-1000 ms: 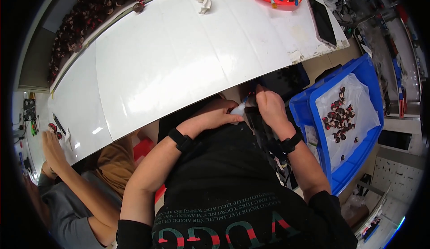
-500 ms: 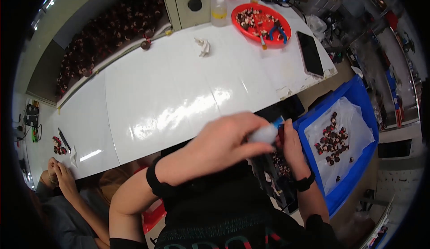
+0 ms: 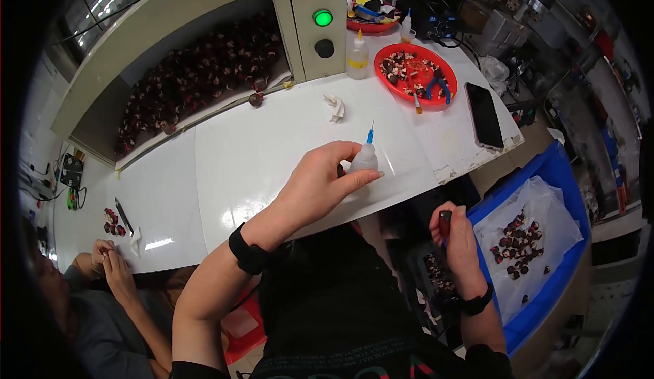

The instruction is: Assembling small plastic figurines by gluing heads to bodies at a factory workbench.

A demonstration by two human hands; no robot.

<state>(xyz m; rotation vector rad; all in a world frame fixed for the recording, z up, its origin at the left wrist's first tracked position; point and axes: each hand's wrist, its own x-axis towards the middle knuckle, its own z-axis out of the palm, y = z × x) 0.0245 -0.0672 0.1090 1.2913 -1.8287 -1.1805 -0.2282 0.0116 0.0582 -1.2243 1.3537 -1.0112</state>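
Observation:
My left hand (image 3: 317,178) grips a small translucent squeeze bottle (image 3: 366,159) with a blue needle tip pointing up, over the white table (image 3: 272,130). A dark spot shows between its fingers; I cannot make out what it is. Past the table's near edge, my right hand (image 3: 462,246) pinches a small dark red, glossy piece (image 3: 445,224) between thumb and fingers. The piece is partly covered, so its kind is unclear. The bottle and the piece are well apart. Beside my right hand, a blue tray (image 3: 492,290) lined with white film bears several dark red-and-cream pieces (image 3: 519,246).
A lit machine opening (image 3: 204,79) at the back left holds a heap of similar pieces. Behind are a yellow-tipped bottle (image 3: 357,59), crumpled tissue (image 3: 334,108), a red plate (image 3: 417,72) with pliers (image 3: 439,86) and brush, and a phone (image 3: 484,117). A co-worker's hands (image 3: 112,266) are at left.
My left hand has carried the squeeze bottle away from my right hand, leftward over the table, its needle now upward. My right hand keeps the piece. The view has shifted, and a red light now shows.

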